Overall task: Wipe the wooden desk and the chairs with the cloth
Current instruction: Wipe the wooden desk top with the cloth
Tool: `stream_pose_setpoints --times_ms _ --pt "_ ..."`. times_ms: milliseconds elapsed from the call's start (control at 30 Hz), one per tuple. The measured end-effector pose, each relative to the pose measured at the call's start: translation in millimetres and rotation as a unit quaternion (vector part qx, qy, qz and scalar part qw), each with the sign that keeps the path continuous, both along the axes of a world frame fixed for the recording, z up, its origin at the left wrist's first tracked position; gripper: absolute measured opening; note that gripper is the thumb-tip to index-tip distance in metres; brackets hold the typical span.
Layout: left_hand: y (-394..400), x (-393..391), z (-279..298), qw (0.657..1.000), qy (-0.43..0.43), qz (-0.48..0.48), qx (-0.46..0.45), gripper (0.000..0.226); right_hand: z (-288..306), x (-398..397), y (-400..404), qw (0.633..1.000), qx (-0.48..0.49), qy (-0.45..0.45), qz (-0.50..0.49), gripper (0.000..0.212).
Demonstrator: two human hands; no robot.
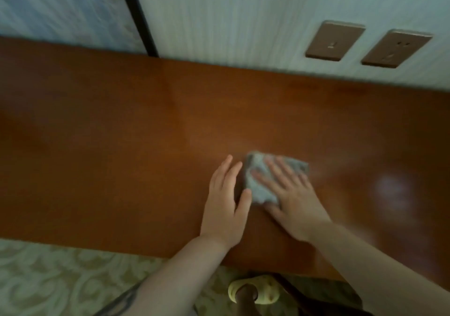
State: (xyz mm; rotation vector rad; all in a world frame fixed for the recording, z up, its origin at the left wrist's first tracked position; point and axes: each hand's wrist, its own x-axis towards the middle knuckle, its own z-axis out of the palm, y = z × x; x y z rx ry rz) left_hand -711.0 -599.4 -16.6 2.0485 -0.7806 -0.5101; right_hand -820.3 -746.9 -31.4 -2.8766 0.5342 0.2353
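A glossy brown wooden desk [121, 145] spans the whole view. On it lies a folded grey cloth [258, 184], right of centre. My right hand [292, 199] lies flat on the cloth with fingers spread, pressing it to the desk top. My left hand [226, 203] rests flat on the wood just left of the cloth, its thumb touching the cloth's edge. No chair shows clearly; a dark shape under the desk's front edge cannot be made out.
The desk's back edge meets a pale wall with two brown socket plates [334, 40] at the upper right and a dark frame strip [136, 16] at the upper left. Patterned carpet [60, 279] and a yellow slipper [254, 291] lie below the front edge.
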Motion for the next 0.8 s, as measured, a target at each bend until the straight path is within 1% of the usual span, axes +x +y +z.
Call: stream_pose_setpoints --times_ms 33,67,100,133,167,200,233,267,300,333,367,400,433,467,500,533,567,600,633,667,700,733,767,800 --pt "11.9 12.6 0.8 1.000 -0.015 -0.007 0.005 0.051 -0.3 19.7 -2.1 0.994 0.014 0.003 -0.112 0.062" --pt "23.9 26.4 1.5 1.000 -0.027 0.006 0.012 0.050 -1.4 45.7 2.2 0.973 0.022 -0.009 -0.229 0.061" --pt "35.7 41.0 1.4 0.999 -0.030 0.036 0.023 0.050 -0.8 75.9 12.8 0.948 0.030 -0.014 -0.316 0.061" --pt "46.1 55.1 0.6 0.997 -0.030 0.069 0.035 0.051 -0.1 104.5 28.6 0.935 0.039 -0.014 -0.351 0.062" --pt "55.7 67.9 -0.8 0.994 -0.030 0.095 0.043 0.051 1.6 127.8 48.2 0.944 0.038 -0.012 -0.328 0.063" --pt "64.4 78.5 -2.4 0.993 -0.027 0.107 0.044 0.052 3.6 141.6 71.3 0.967 0.031 -0.010 -0.254 0.064" --pt "72.1 87.2 -3.0 0.993 -0.022 0.106 0.039 0.051 6.0 146.8 95.2 0.988 0.032 -0.004 -0.153 0.065" --pt "79.1 94.0 -2.9 0.995 -0.018 0.096 0.030 0.050 9.1 143.7 117.4 0.998 0.042 0.004 -0.051 0.066" --pt "85.2 98.1 -2.3 0.996 -0.019 0.081 0.022 0.048 13.2 132.1 135.1 0.998 0.057 0.013 0.033 0.065" --pt "89.6 100.0 -1.3 0.998 -0.021 0.060 0.022 0.047 16.1 115.4 143.4 0.993 0.078 0.021 0.090 0.063" --pt "92.2 99.8 -0.4 0.999 -0.024 0.034 0.033 0.046 15.0 97.8 140.2 0.987 0.083 0.028 0.134 0.060" --pt "92.3 97.7 -1.0 0.998 -0.036 0.001 0.054 0.047 8.9 80.4 129.0 0.986 0.060 0.016 0.155 0.059" --pt "90.8 93.1 -2.9 0.994 -0.058 -0.036 0.082 0.049 3.8 63.3 115.8 0.991 0.032 -0.002 0.129 0.059" --pt "88.3 86.9 -5.4 0.988 -0.086 -0.070 0.110 0.052 1.6 49.4 102.8 0.999 0.009 -0.017 0.032 0.060" --pt "84.4 79.9 -7.2 0.981 -0.110 -0.099 0.128 0.055 2.9 39.4 92.8 0.991 0.000 -0.030 -0.129 0.060" --pt "78.5 72.2 -8.8 0.975 -0.124 -0.122 0.137 0.057 4.6 34.8 91.5 0.952 0.003 -0.032 -0.305 0.059" --pt "70.8 64.2 -8.3 0.972 -0.128 -0.141 0.139 0.059 4.0 36.9 98.8 0.900 0.005 -0.027 -0.435 0.059" --pt "62.7 56.6 -7.3 0.970 -0.126 -0.159 0.137 0.060 2.4 41.3 113.0 0.873 -0.003 -0.011 -0.488 0.061" --pt "53.6 49.7 -6.0 0.968 -0.120 -0.178 0.130 0.061 2.1 44.8 130.2 0.884 -0.009 -0.014 -0.467 0.063" --pt "44.2 44.3 -4.2 0.966 -0.114 -0.199 0.119 0.062 3.2 43.1 144.8 0.919 -0.009 -0.017 -0.394 0.064" --pt "35.7 40.2 -2.2 0.963 -0.111 -0.223 0.108 0.063 5.2 32.9 153.1 0.956 0.001 -0.018 -0.291 0.063" --pt "27.4 36.9 -0.5 0.957 -0.112 -0.249 0.101 0.063 6.4 14.3 145.5 0.980 0.008 -0.014 -0.200 0.062" --pt "19.7 34.0 0.5 0.949 -0.116 -0.277 0.101 0.062 5.2 -7.6 131.1 0.986 0.018 -0.015 -0.167 0.061" --pt "12.5 30.0 0.9 0.939 -0.124 -0.304 0.104 0.060 2.0 -29.7 118.0 0.979 0.018 -0.021 -0.203 0.061"
